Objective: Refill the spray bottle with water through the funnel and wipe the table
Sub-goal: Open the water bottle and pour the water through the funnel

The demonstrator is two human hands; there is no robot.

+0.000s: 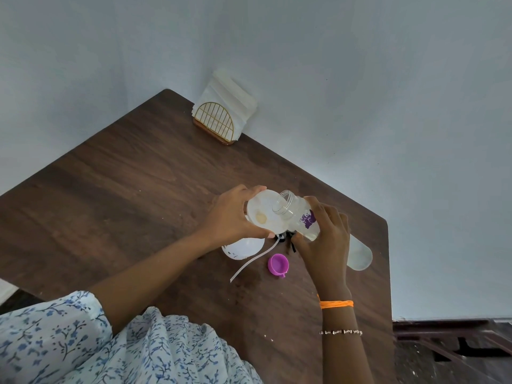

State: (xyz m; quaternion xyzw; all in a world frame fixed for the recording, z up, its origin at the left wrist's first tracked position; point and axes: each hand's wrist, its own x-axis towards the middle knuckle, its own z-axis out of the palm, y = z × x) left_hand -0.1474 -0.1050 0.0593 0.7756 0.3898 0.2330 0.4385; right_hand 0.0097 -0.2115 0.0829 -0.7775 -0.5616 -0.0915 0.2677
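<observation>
So my left hand (235, 214) is curled around the rim of the wide translucent white plastic funnel (263, 213), thumb on the near edge, fingers over the far one. My right hand (324, 234) is wrapped around the clear plastic water bottle with the purple label (297, 214), tilted so its open mouth sits over the funnel bowl. The spray bottle (242, 246) underneath is mostly hidden by my hand, I think it's the white rounded thing just below my left wrist. All this is near the right edge of the dark brown wooden table (124, 189). The little purple plastic cap (278, 264) lies open side up just beside my right wrist, next to the thin white dip tube (249, 260) of the sprayer head. A gold wire napkin holder with white napkins (221, 120) stands at the far corner.
</observation>
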